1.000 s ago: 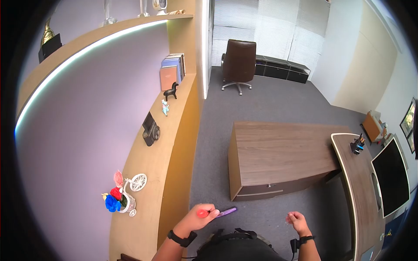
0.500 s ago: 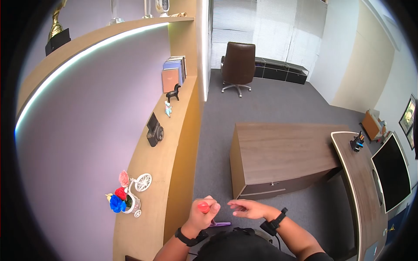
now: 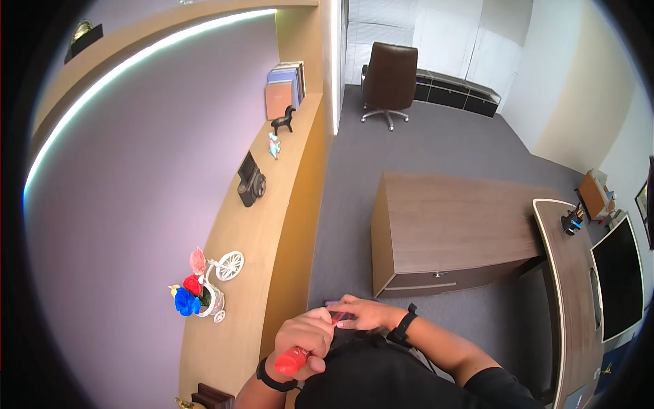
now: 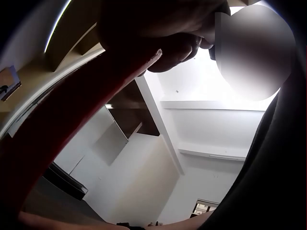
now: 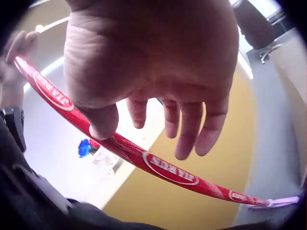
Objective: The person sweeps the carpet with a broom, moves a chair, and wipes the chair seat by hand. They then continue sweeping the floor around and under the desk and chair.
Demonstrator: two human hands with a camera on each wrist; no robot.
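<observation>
The grey floor [image 3: 344,204] runs alongside the wooden shelf [image 3: 248,273], with a cabinet [image 3: 456,225] and a desk [image 3: 575,290] across from it. On the shelf are a white toy bicycle [image 3: 213,296] (bright flowers in its basket) and a camera [image 3: 252,188]. Beside the shelf's near part, in front of the person's dark top, is a red rod [image 3: 291,361] with a purple end piece [image 5: 283,201]. The hands are close together: the left hand [image 3: 303,339] is clamped round the rod, while the right hand [image 3: 371,315] touches it with the thumb, other fingers extended. Whether the hands touch each other, I cannot tell.
</observation>
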